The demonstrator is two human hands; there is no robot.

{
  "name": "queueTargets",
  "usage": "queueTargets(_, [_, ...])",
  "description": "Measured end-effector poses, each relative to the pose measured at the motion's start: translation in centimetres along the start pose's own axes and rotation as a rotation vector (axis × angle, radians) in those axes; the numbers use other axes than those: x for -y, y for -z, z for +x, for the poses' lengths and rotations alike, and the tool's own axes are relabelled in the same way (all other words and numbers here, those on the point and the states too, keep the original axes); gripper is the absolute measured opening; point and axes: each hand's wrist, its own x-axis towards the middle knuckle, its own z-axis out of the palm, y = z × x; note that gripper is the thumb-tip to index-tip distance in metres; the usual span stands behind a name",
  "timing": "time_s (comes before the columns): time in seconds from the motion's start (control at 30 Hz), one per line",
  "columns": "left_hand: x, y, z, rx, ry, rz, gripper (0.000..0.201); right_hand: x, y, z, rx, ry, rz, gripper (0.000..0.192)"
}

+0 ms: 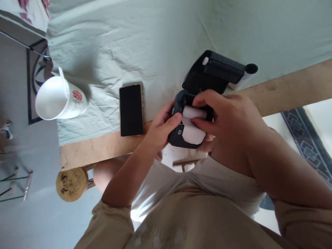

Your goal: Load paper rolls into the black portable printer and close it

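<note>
Pale cloth [155, 38] over a wooden table [103, 148], creased. White jug [61, 97] with a red flower at the cloth's left edge; dark phone [131, 110] flat beside it, screen blank. Black printer [199, 100] at the table's near edge, lid [215, 71] tipped back, open. Left hand [162, 129] clasped round the printer's left side, thumb on top. Right hand [228, 117] pinching the white paper roll [193, 112] inside the bay, paper tail curling out below.
</note>
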Motion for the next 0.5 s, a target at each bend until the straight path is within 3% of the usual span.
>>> queueTargets(0.07, [-0.1,0.1,0.1,-0.012,0.024,-0.032,0.038,-0.2,0.5,-0.3,-0.016,-0.004,0.161,0.031])
queueTargets(0.13, [-0.2,0.1,0.2,-0.038,0.030,-0.048,0.038,-0.5,1.0,-0.5,-0.065,-0.052,0.481,0.038])
queueTargets(0.2, [-0.3,0.1,0.3,-0.096,0.016,-0.067,0.034,-1.1,1.1,-0.4,-0.176,-0.175,0.808,0.038])
queueTargets(0.27, [-0.3,0.1,0.4,-0.149,0.014,-0.086,0.029,-2.0,0.6,-0.2,-0.269,-0.342,0.960,0.028])
queueTargets(0.37, [-0.2,0.0,0.4,-0.154,0.016,-0.115,0.026,-3.3,-0.4,0.1,-0.283,-0.454,0.935,0.023])
queueTargets(0.5, [0.0,0.3,0.4,-0.149,-0.004,-0.109,0.028,-3.8,-1.1,-0.7,-0.211,-0.367,0.566,0.027])
